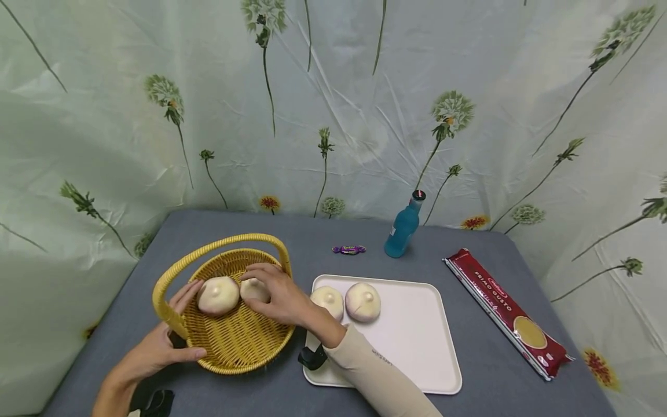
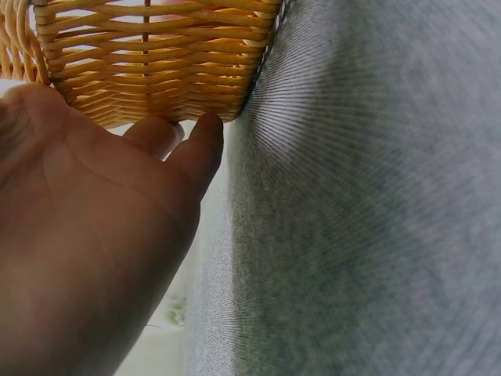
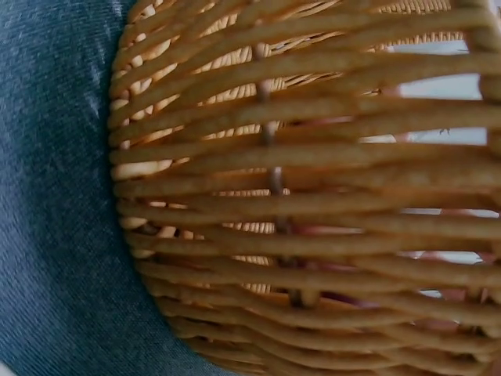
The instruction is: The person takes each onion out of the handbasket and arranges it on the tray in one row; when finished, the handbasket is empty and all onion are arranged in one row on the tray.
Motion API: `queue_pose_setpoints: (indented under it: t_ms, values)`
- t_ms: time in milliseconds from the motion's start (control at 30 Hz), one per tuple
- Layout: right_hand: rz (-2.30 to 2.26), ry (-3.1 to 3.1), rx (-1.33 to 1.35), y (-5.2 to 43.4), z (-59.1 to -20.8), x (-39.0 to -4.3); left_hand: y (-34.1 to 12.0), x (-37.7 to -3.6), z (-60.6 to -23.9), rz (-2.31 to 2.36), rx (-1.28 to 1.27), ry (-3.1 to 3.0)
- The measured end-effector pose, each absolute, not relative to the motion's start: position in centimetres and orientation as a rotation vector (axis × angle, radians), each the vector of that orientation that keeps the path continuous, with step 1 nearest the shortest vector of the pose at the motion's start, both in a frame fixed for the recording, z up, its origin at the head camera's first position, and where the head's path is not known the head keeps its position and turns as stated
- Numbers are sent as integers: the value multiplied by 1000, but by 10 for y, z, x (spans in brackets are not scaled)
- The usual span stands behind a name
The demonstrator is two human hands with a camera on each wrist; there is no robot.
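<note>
Inside the yellow wicker basket (image 1: 237, 344), toward its far right side, is a cream-white, turnip-like bulb (image 1: 254, 291), rounded and smooth, partly covered by my right hand (image 1: 278, 294), whose fingers and thumb curl round it; whether it touches the woven floor I cannot tell. Just beside it, a second bulb (image 1: 217, 296) shows a broad, rounded form with a small nub on top and a faint pinkish tint along its lower edge. My left hand (image 1: 156, 347) rests against the basket's left side, fingers nearly straight and thumb spread apart, near the foot of the arched handle (image 1: 260, 237). To the right of the basket, a white rectangular tray (image 1: 401, 336) bears two similar bulbs (image 1: 363, 302), side by side near its far left corner, the left one partly hidden by my right wrist (image 1: 325, 327). Beyond the tray are a purple-wrapped candy (image 1: 349, 250) and a standing blue bottle (image 1: 403, 229) with a dark cap; at far right, a red PRIMO GUSTO packet (image 1: 502, 313) lies slantwise on the grey-blue cloth (image 1: 312, 231).
</note>
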State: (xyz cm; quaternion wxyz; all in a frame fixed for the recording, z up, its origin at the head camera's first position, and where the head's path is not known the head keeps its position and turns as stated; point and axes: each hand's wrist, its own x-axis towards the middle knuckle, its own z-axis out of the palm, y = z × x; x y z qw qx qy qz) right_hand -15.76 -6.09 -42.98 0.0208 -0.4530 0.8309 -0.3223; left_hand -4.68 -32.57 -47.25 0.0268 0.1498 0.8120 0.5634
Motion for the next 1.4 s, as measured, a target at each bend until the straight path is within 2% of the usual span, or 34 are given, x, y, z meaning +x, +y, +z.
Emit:
queue_pose_setpoints:
  t_ms: [833,1133,1400]
  values:
    - [-752,2655,-1429,-64,-430,-155,-327,-47,-466,1783,473,2475]
    - [-608,2645,-1611,-64,-430,-154,-326,-45,-470,1775,499,2481]
    - [-656,2637,-1607,-62,-432,-154,-326,-45,-473,1755,465,2483]
